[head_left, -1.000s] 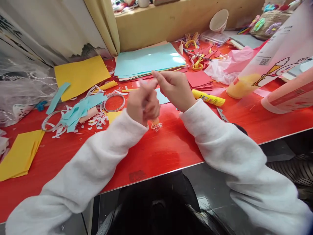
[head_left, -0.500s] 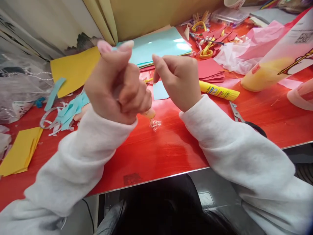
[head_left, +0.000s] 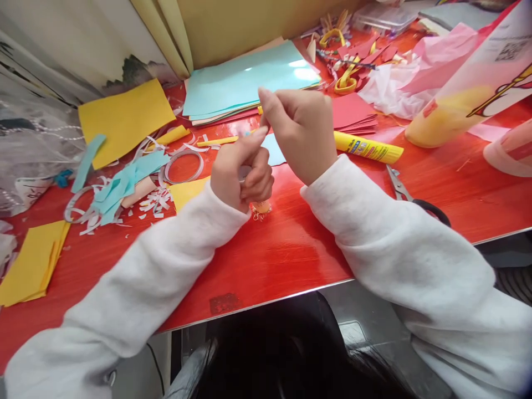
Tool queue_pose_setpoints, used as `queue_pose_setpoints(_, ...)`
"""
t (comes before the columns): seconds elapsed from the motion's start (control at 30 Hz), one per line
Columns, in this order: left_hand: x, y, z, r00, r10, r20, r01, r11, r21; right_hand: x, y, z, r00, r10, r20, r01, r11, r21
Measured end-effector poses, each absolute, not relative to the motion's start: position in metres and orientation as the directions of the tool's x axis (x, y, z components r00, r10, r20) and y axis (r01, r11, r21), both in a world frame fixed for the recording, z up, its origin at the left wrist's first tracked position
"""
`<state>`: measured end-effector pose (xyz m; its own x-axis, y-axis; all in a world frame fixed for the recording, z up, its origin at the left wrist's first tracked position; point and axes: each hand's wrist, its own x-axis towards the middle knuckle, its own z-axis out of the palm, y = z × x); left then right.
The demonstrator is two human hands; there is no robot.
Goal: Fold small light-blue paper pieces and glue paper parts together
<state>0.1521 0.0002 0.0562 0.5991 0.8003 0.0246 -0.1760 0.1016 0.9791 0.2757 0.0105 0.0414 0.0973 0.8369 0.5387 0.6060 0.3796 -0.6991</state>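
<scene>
My left hand (head_left: 245,169) is closed, thumb and forefinger pinched close to the fingertips of my right hand (head_left: 301,130). My right hand is curled over, its thumb and fingertips pressed together. Whatever lies in either pinch is too small or hidden to make out. Just below my left hand shows a small orange piece (head_left: 261,206) with a frayed, pale fringe; my fingers cover its upper part, and I cannot tell whether it is held. Behind the hands lies a light blue paper piece (head_left: 275,149). A yellow glue stick (head_left: 368,147) lies beside my right wrist.
Scissors (head_left: 399,185) lie right of my right sleeve. At the back are blue paper sheets (head_left: 245,80) and red paper (head_left: 353,113). Blue strips (head_left: 120,185), a tape ring (head_left: 184,166) and yellow paper (head_left: 124,122) lie left. A plastic cup (head_left: 440,116) lies right.
My left hand has moved down and to the right, from raised high to close beside my right fingertips. My right hand has hardly moved; the view has shifted slightly.
</scene>
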Motion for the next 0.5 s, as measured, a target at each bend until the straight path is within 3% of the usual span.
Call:
queue_pose_setpoints(0.1, 0.159, -0.006, 0.058, 0.589, 0.808, -0.036, -0.175, 0.17, 0.97, 0.277, 0.011, 0.041, 0.094, 0.858, 0.506, 0.621, 0.347, -0.703)
queue_pose_setpoints(0.27, 0.16, -0.008, 0.077, 0.51, 0.851, 0.121, -0.236, 0.004, 0.972, 0.276, 0.011, 0.043, 0.102, 0.834, 0.542, 0.623, 0.371, -0.688)
queue_pose_setpoints(0.4, 0.158, -0.007, 0.068, 0.547, 0.833, -0.078, -0.11, 0.164, 0.98, 0.275, 0.012, 0.039, 0.115, 0.831, 0.544, 0.62, 0.368, -0.694)
queue_pose_setpoints(0.5, 0.15, -0.005, 0.07, 0.544, 0.832, 0.11, -0.114, -0.056, 0.992, 0.275, 0.013, 0.038, 0.13, 0.819, 0.559, 0.625, 0.369, -0.687)
